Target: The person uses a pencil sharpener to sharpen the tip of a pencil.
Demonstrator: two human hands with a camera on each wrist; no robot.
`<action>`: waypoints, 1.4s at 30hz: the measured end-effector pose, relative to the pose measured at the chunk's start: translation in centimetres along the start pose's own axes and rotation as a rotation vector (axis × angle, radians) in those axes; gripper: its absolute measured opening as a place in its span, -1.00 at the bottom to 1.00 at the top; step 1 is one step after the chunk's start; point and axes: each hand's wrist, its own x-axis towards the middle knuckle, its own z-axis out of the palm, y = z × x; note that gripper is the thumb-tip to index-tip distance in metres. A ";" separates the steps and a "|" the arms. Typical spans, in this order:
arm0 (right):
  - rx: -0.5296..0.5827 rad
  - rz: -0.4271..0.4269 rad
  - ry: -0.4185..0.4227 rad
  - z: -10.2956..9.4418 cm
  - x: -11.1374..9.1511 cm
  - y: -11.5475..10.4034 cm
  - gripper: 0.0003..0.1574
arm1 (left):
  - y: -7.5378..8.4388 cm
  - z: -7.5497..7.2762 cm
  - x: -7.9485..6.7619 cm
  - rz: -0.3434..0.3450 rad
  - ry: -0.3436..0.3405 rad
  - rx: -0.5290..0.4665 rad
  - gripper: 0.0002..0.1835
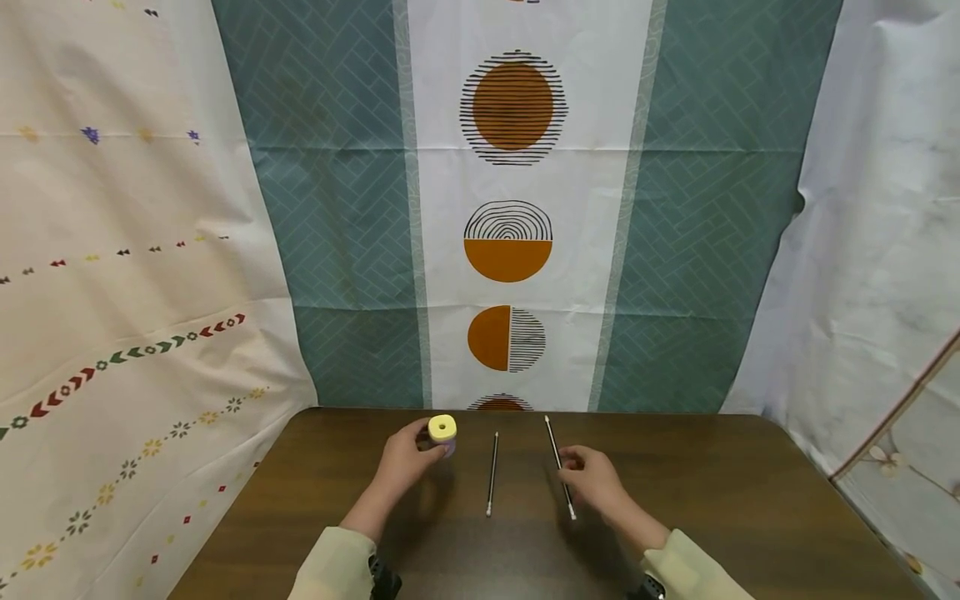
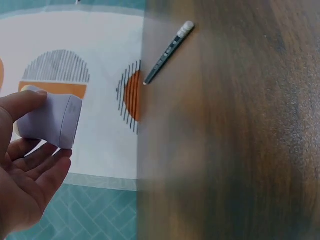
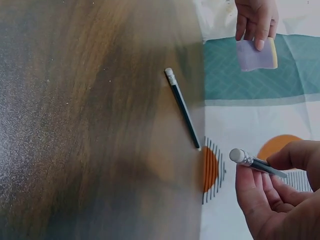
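My left hand (image 1: 403,460) pinches a pencil sharpener (image 1: 442,427) between thumb and fingers, above the table's far left-centre. Its yellow top with a round hole shows in the head view, its lilac body (image 2: 52,116) in the left wrist view. A dark pencil (image 1: 557,454) is held between the thumb and fingers of my right hand (image 1: 594,479), its white eraser end (image 3: 240,155) towards me. Between the hands, a second dark pencil (image 1: 492,477) with a white eraser lies on the table, touched by neither hand.
The dark brown wooden table (image 1: 720,500) ends at a hanging cloth (image 1: 345,250) with teal panels and orange circles. A patterned white cloth (image 1: 150,292) hangs on the left, and a pale marbled cloth (image 1: 870,250) on the right.
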 end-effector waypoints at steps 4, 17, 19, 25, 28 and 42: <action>-0.009 -0.018 -0.003 -0.5 -0.5 -0.3 -0.59 | 0.4 -0.2 -0.4 -0.001 -0.001 0.006 -0.45; -0.003 -0.023 -0.027 -1.9 -1.4 -1.6 -0.59 | 2.0 -1.0 -1.6 0.010 -0.013 -0.002 -0.47; 0.001 -0.028 -0.034 -2.0 -1.5 -1.7 -0.58 | 2.3 -1.2 -1.7 0.012 -0.011 -0.005 -0.47; -0.004 -0.032 -0.047 -2.4 -1.7 -1.9 -0.58 | 3.0 -1.4 -2.1 0.030 0.005 0.005 -0.46; -0.014 -0.030 -0.049 -2.6 -1.8 -1.9 -0.57 | 3.3 -1.5 -2.4 0.046 0.016 0.017 -0.47; -0.036 -0.079 -0.114 -4.4 -3.0 -2.2 -0.51 | 4.4 -2.3 -4.0 0.091 0.027 0.038 -0.45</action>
